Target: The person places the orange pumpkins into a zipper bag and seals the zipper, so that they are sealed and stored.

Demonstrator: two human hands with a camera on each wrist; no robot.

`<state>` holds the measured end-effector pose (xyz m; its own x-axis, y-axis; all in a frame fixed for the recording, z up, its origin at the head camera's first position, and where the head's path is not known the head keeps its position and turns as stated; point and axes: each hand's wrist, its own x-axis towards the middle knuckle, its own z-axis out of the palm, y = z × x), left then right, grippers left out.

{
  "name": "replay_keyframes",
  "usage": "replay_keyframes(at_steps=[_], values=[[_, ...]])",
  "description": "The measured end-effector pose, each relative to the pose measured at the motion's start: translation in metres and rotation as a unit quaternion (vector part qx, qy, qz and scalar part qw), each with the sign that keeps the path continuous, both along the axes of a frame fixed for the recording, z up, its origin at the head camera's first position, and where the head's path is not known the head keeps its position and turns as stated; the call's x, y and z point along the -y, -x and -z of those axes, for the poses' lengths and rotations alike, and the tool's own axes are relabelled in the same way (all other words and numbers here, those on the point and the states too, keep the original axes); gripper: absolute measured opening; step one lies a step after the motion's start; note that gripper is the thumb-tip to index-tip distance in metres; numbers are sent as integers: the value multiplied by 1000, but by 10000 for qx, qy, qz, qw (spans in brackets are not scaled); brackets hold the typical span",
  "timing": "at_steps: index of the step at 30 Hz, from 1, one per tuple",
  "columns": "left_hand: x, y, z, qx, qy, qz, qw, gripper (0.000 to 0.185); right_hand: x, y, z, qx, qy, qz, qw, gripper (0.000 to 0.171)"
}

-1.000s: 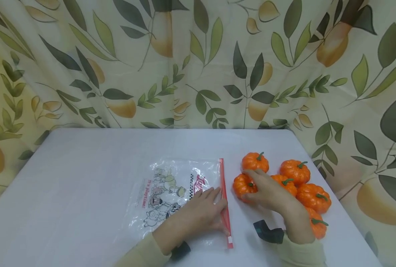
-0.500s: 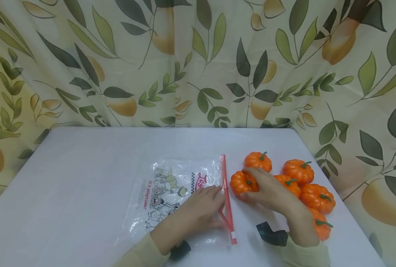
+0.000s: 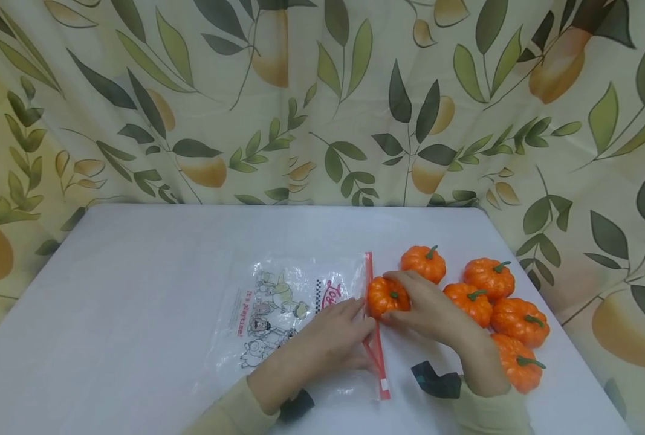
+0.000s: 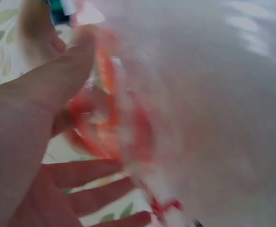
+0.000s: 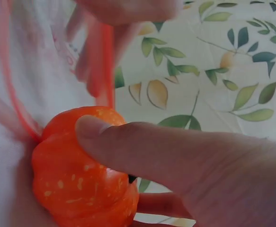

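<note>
My right hand point(image 3: 431, 308) grips a small orange pumpkin point(image 3: 388, 297) with a dark green stem. In the right wrist view my thumb presses on the ribbed side of the pumpkin point(image 5: 81, 170). It sits right at the red-edged mouth of a clear plastic zip bag point(image 3: 295, 272) printed with cartoon figures, which lies flat on the table. My left hand point(image 3: 335, 335) holds the bag's red rim point(image 3: 375, 347) near its middle, and the rim is raised into a gap there. In the blurred left wrist view orange and red show between my left thumb and fingers.
More orange pumpkins point(image 3: 489, 278) stand in a group on the right of the white table point(image 3: 137, 290), one point(image 3: 423, 263) a little apart at the back. A white slider point(image 3: 384, 385) sits at the rim's near end. A leaf-print curtain point(image 3: 344, 121) hangs behind.
The pumpkin in my right hand has moved left to the bag's mouth. My left hand has raised part of the red rim, so the mouth gapes. The other pumpkins stay put.
</note>
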<state>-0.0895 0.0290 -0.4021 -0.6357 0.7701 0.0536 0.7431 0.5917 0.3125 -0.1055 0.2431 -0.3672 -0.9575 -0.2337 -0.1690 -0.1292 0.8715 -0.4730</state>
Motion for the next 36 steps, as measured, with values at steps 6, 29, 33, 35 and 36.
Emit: replay_keyframes(at_steps=[6, 29, 33, 35, 36], values=[[-4, -15, -1, 673, 941, -217, 9930, 60, 1, 1, 2, 23, -102, 21, 9999, 65], [4, -2, -5, -380, -580, -103, 9975, 48, 7, 8, 13, -261, 495, 183, 9983, 71], [5, -1, -5, -597, -651, -68, 9961, 47, 8, 12, 20, -307, 798, 308, 9959, 62], [6, 0, -5, -631, -670, -48, 9957, 44, 6, 13, 23, -205, 1011, 264, 9943, 59], [6, 1, -4, -646, -678, -29, 9956, 43, 5, 13, 25, -136, 1138, 220, 9932, 58]])
